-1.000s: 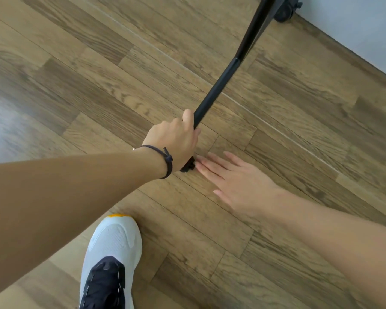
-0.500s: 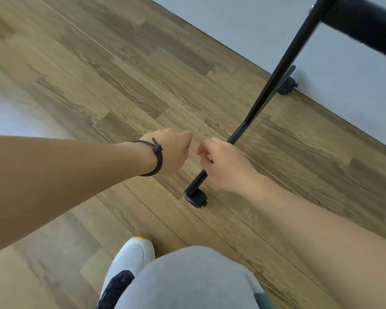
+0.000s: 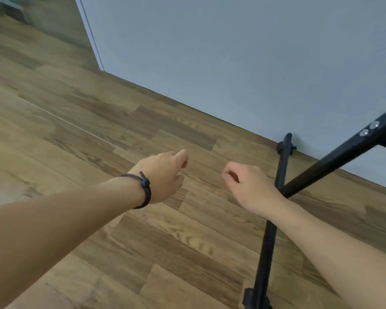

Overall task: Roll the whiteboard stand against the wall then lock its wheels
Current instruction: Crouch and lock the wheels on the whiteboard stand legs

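Observation:
The whiteboard stand's black floor bar [image 3: 266,248] runs from the near bottom edge toward the pale wall [image 3: 232,63]. Its far wheel [image 3: 281,148] sits at the wall's base, and the near wheel [image 3: 250,297] shows at the bottom edge. A black upright post [image 3: 343,157] slants up to the right. My left hand [image 3: 163,175], with a dark cord on its wrist, hovers over the floor, fingers loosely curled, holding nothing. My right hand [image 3: 247,186] hangs just left of the bar, fingers curled in, also holding nothing.
Wood-plank floor [image 3: 98,141] spreads to the left and front. The wall meets the floor along a diagonal line, with a corner [image 3: 101,69] at upper left. A grey object [image 3: 13,10] stands far off at the top left.
Both hands have lifted away from the near wheel and the bar, and moved apart. The view has swung up toward the wall, so the shoe and knee have left the view.

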